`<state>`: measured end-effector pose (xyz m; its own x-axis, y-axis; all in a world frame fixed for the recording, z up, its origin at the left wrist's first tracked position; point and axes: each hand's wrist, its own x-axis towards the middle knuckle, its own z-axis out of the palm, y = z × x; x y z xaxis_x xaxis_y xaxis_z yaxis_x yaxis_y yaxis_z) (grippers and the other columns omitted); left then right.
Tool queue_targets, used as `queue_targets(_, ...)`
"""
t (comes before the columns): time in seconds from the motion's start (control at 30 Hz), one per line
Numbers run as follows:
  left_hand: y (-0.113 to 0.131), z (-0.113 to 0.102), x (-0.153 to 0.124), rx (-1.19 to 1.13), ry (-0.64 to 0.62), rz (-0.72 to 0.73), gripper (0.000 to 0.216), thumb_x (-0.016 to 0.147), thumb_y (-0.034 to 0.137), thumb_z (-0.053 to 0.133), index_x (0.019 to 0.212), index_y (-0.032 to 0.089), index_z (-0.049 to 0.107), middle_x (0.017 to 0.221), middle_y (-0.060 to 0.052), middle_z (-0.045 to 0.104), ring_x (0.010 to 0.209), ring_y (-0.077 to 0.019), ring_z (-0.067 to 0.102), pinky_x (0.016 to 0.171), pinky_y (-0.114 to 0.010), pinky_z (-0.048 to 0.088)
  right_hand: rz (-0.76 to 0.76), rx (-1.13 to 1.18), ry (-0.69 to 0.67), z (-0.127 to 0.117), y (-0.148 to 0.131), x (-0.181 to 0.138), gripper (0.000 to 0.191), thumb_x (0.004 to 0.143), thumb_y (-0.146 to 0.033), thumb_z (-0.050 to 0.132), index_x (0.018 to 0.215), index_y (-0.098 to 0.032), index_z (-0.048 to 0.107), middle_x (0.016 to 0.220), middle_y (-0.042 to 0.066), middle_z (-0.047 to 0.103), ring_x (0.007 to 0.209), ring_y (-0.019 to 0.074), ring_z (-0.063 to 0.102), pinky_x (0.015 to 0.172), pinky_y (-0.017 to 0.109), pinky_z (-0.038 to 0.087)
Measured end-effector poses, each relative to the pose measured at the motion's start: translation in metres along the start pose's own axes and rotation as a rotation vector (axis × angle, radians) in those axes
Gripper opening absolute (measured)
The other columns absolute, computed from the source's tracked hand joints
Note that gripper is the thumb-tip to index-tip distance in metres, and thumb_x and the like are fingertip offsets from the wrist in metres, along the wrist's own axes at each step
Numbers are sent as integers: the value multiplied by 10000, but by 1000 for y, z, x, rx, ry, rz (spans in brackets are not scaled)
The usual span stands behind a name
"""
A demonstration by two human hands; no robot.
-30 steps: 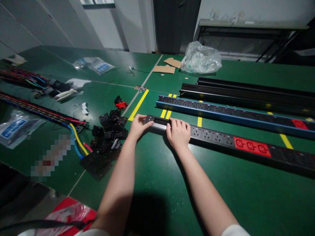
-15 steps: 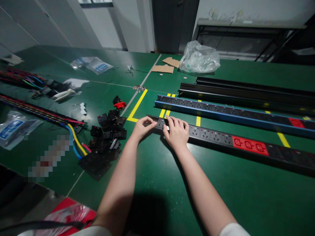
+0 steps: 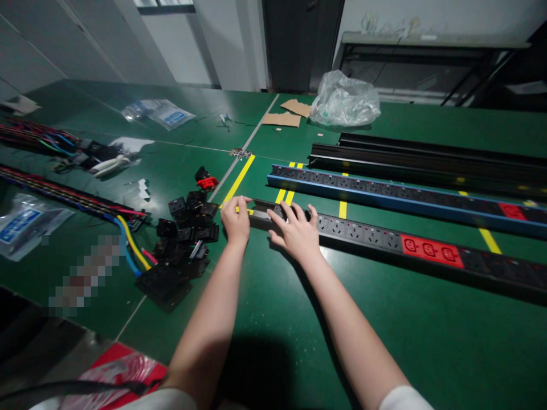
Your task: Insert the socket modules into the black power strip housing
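Black socket strip [image 3: 384, 248] beneath spread right fingers [image 3: 289, 213]

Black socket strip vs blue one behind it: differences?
The long black socket strip has a black front wall; the long blue-sided socket strip has a blue one.
The black strip's left end shows bare channel; the blue's sockets nearly reach its end.
The right hand is over the black strip, not the blue.
Shared: both lie on the green table and carry red sections.
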<state>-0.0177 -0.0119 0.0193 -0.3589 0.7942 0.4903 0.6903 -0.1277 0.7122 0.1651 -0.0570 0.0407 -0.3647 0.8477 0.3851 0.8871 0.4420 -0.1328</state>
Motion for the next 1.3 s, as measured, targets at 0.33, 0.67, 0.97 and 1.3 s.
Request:
queue_targets(0.33,-9,3,0,332,142,-242,485,797,118,452,1280,123,480,1486,-236,342,1449,-367,195,1133,-601,211,79,16,59,7,2,-1,441,925,-443,475,1296,-213,532,1406,106,538,1276,263,437,1023,428,289)
queue_targets(0.67,-13,0,2,388,-46,-66,303,819,94,445,1021,224,631,1176,-143,596,1242,-355,427,1000,-566,339,177,111,124,8,0,4,304,946,-382,471,1158,-203,594,1266,91,638,1190,224,511,1019,358,287)
queue_targets(0.97,-7,0,3,318,25,-88,453,801,177,610,1242,237,524,1340,-136,493,1303,-339,373,1043,-525,303,424,30,164,11,-8,19,404,872,-472,550,1110,-154,621,1016,115,681,1003,276,557,1057,446,259)
queue_targets(1.3,-30,8,10,81,75,-153,357,832,280,636,1164,190,540,1195,-146,602,1166,-297,531,1054,-464,356,394,-3,106,10,-7,19,270,892,-282,468,1064,-179,650,1038,89,677,989,247,540,1091,450,202)
